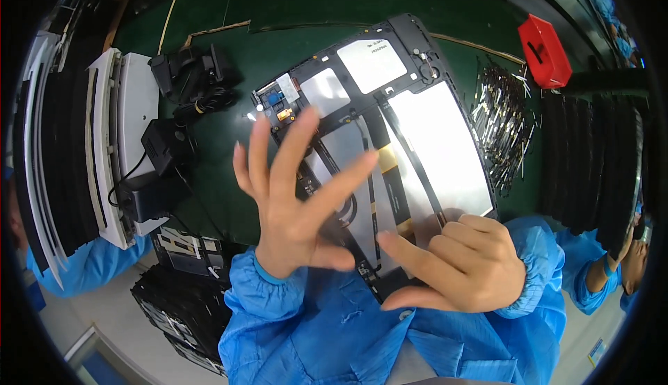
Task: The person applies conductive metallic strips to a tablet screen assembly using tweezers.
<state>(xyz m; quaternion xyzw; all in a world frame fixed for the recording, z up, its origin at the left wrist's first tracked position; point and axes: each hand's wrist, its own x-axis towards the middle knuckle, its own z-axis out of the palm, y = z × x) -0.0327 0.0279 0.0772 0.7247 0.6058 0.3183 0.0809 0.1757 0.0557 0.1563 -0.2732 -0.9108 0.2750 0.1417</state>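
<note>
Left hand [289,218] spread, fingers holding nothing; right hand [473,263] half-curled, grip hard to tell. Both over opened tablet [442,134], at near edge of desk [216,200]. Probably light, stiff, fragile at ribbon cables [393,186]; best held by long frame edges.

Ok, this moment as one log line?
left hand: spread over opened device | right hand: index extended, grip unclear | right side: red bin

Device [447,141] on table [299,2]; power adapters [165,150] left; strip heap [502,127] right; bin [557,61] behind heap, rightward.
</note>
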